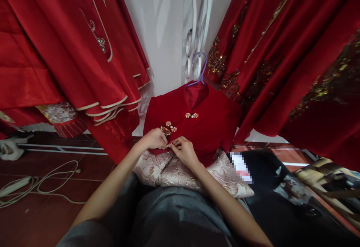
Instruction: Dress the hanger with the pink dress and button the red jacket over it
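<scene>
Red velvet jacket [208, 127] on a purple hanger [200, 75], front facing out, hem resting on pale brocade fabric [168, 172]. Pearl clasp [191, 115] fastened below the collar. Second pearl clasp [168, 128], lower on the front, pinched between both hands.

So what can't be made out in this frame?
- Head view: fingertips of the left hand and right hand curl into the red jacket, hiding what they pinch.
- The pearl clasp is too small for detail.
- A pixelated patch is blurred.
- The hanger top is unclear.
</scene>
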Demonstrator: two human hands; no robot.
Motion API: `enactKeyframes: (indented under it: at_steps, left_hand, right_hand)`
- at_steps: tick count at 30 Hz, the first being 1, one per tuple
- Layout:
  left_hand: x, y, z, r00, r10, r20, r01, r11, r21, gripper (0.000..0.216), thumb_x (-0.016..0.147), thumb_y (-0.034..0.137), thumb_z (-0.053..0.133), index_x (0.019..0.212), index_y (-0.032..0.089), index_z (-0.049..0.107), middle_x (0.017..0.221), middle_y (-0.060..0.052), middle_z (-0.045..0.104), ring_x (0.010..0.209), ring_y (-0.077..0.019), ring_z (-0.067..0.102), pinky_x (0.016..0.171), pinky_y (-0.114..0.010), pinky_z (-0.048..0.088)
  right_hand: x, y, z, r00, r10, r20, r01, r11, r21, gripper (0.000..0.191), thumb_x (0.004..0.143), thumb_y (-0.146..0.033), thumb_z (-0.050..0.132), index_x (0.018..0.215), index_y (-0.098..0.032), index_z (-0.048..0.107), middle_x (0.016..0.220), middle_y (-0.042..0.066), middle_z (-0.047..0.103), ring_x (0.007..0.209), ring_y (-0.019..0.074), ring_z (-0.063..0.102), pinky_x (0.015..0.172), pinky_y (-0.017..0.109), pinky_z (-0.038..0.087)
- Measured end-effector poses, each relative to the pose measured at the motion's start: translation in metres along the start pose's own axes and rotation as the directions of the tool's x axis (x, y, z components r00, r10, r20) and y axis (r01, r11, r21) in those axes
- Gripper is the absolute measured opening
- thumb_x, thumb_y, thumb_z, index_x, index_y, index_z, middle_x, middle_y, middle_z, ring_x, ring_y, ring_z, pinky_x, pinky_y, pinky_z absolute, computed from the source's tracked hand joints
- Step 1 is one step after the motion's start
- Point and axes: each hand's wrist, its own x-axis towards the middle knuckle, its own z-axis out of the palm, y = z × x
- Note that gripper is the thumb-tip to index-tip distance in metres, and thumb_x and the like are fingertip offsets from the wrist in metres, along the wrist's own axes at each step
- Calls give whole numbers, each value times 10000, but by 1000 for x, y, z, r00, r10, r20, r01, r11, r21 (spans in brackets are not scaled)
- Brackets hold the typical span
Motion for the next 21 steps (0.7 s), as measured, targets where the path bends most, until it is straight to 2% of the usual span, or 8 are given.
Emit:
enactKeyframes:
  at_steps: [3, 7, 11, 14, 18, 19, 21]
  left_hand:
    - [-1, -1, -3, 1000, 3, -19, -2, 998, 58, 172, 614, 200, 657, 746, 211, 766, 597, 25, 692, 581, -127, 647, 545, -174, 460]
    - [0, -3, -6, 999, 35, -6, -34, 996, 81, 213, 642, 269, 713, 837, 211, 776, 661, 22, 682, 563, -110, 618, 552, -187, 456]
    - [2, -2, -4, 995, 100, -8, -99, 990, 105, 197, 648, 294, 736, 821, 209, 777, 680, 14, 665, 559, -101, 597, 578, -202, 460]
    - [-1, 3, -3, 999, 53, 0, -52, 998, 45, 222, 642, 268, 726, 848, 188, 753, 769, -1, 672, 567, -106, 599, 535, -205, 468]
    - [-15, 12, -14, 999, -14, -49, 17, 999, 49, 448, 590, 231, 753, 1028, 174, 674, 911, -17, 679, 579, -112, 600, 502, -216, 461]
    - [-19, 14, -18, 998, -6, -56, 10, 997, 76, 472, 590, 241, 760, 1046, 173, 663, 911, -17, 682, 584, -113, 599, 516, -222, 459]
    - [-26, 18, -26, 998, 29, -54, -21, 991, 135, 431, 610, 274, 763, 1019, 173, 671, 891, -14, 693, 626, -123, 609, 567, -231, 457]
  right_hand:
    - [0, -2, 0, 1000, -20, 11, 21, 999, -29, 22, 833, -185, 596, 817, -170, 601, 848, 54, 619, 737, 143, 639, 662, 247, 562]
    - [1, -2, -3, 999, -27, 35, 30, 995, -93, 14, 844, -172, 583, 831, -174, 579, 843, 44, 619, 727, 137, 623, 669, 246, 540]
    - [3, -1, -4, 999, -16, 39, 22, 984, -177, 14, 852, -189, 579, 857, -176, 575, 860, 49, 629, 717, 140, 617, 648, 249, 518]
    - [4, 0, -10, 997, 21, 78, -6, 982, -187, 59, 843, -215, 603, 869, -167, 581, 884, 62, 640, 699, 136, 622, 639, 252, 514]
    - [8, -10, -38, 966, 80, 245, -57, 993, -99, 184, 790, -258, 681, 932, -161, 615, 899, 61, 683, 685, 132, 646, 657, 257, 524]
    - [9, -15, -48, 962, 73, 263, -57, 996, -68, 172, 802, -261, 668, 943, -169, 628, 886, 51, 695, 720, 135, 656, 683, 255, 527]
    - [11, -28, -69, 975, 79, 208, -70, 996, -49, 151, 831, -281, 634, 940, -177, 644, 861, 41, 705, 734, 134, 664, 700, 256, 529]
